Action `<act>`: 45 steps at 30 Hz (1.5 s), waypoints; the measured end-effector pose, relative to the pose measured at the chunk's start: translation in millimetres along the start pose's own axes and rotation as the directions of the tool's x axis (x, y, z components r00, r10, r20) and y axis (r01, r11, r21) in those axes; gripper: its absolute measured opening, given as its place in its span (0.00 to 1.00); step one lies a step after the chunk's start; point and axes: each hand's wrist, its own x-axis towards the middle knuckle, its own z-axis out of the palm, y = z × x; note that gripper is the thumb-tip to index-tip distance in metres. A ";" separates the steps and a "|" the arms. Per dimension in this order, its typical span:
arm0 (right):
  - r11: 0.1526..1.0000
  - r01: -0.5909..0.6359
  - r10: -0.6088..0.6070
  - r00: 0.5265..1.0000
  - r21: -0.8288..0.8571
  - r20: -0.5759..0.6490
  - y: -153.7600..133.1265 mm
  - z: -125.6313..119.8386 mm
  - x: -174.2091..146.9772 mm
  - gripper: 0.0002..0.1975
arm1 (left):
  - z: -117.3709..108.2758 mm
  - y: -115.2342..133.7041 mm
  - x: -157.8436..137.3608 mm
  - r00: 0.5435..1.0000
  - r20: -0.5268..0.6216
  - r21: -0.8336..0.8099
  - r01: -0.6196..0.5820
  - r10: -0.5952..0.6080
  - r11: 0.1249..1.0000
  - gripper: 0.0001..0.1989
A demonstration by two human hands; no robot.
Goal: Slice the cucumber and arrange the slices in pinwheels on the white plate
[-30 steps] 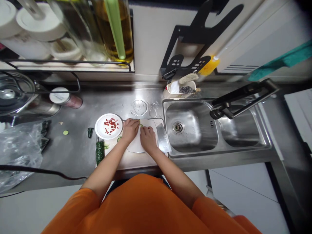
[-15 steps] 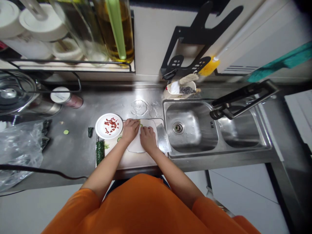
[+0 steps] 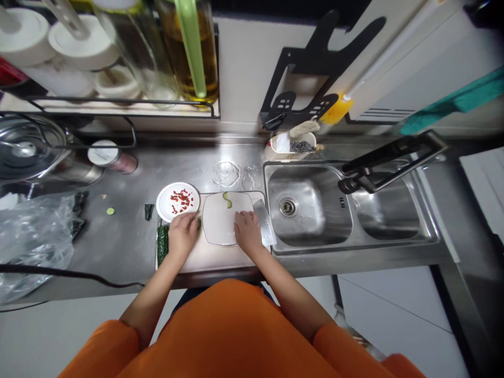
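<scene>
Two curved green cucumber slices point(image 3: 229, 204) sit atop the white rounded-square plate point(image 3: 220, 226), centre of the frame! My right hand point(image 3: 247, 229) lies over its right side, grip loose, fingers stretched out. Left of centre, my left hand point(image 3: 184, 233) curls beside the round white plate point(image 3: 164, 195) of red bits point(image 3: 182, 198); whether that grip is clamped, I can't tell.
</scene>
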 end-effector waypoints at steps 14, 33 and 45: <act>0.995 0.091 -0.091 0.996 0.033 -0.007 -2.4 11.3 -31.2 0.16 | -3.6 -13.9 -38.7 0.963 0.125 0.104 0.226 -0.238 0.969 0.17; 0.987 0.092 -0.097 0.995 0.134 0.029 -7.0 5.8 -30.5 0.11 | -9.4 -3.1 -30.3 0.887 0.137 -0.024 0.448 -0.441 0.894 0.07; 0.670 -0.100 -0.022 0.988 0.736 0.154 -28.8 -12.2 11.6 0.10 | -13.9 38.2 -8.9 0.728 0.573 -0.549 0.682 -0.377 0.482 0.16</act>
